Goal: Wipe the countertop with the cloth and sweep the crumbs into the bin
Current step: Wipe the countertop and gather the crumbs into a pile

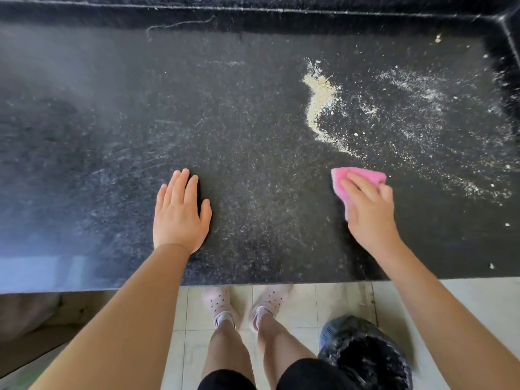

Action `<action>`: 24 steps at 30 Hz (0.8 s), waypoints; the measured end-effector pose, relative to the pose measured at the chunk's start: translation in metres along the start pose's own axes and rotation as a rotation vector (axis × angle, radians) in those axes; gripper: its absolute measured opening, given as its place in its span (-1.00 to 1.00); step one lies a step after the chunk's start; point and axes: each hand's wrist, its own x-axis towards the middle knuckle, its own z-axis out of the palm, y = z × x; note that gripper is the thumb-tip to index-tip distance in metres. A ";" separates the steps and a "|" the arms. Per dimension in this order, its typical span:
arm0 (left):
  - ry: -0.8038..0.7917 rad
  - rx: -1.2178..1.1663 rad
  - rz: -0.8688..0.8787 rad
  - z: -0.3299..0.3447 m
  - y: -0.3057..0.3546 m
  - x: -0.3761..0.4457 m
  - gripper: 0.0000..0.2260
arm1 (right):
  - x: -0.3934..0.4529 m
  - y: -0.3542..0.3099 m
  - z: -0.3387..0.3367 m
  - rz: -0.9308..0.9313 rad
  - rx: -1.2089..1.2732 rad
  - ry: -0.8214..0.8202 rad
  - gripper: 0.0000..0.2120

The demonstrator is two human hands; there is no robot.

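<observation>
Nearest the camera are the person's bare legs and pale perforated clogs on the tiled floor, with the bin, lined in a black bag, at about 5 o'clock, below the tabletop's front edge. On the dark speckled tabletop, the left hand lies flat at 7 o'clock of centre, fingers straight and close together, holding nothing. The right hand, at 4 o'clock, presses the folded pink cloth onto the stone, fingers laid over it and the thumb hidden beneath. A tan ridge of crumbs curls at 2 o'clock, just beyond the cloth, and a fine white scatter spreads towards 3 o'clock and the right corner. The likely trouble: the bin sits a little right of the feet, so a sweep pulled straight to the front edge could drop the crumbs on the floor short of its mouth; a quick stroke could also smear the fine dust rather than gather it, and the bits in the far corner may be missed. No brand, label or writing can be read anywhere
</observation>
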 end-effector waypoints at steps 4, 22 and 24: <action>0.008 -0.011 0.009 0.000 -0.001 0.001 -0.57 | 0.039 -0.020 -0.006 -0.008 0.088 0.122 -0.62; -0.016 0.237 0.156 -0.004 0.037 0.019 -0.62 | 0.012 0.061 -0.029 -0.178 0.077 -0.078 -0.61; -0.033 0.231 0.223 0.002 0.063 0.026 -0.62 | 0.035 0.053 -0.039 -0.211 0.109 -0.065 -0.60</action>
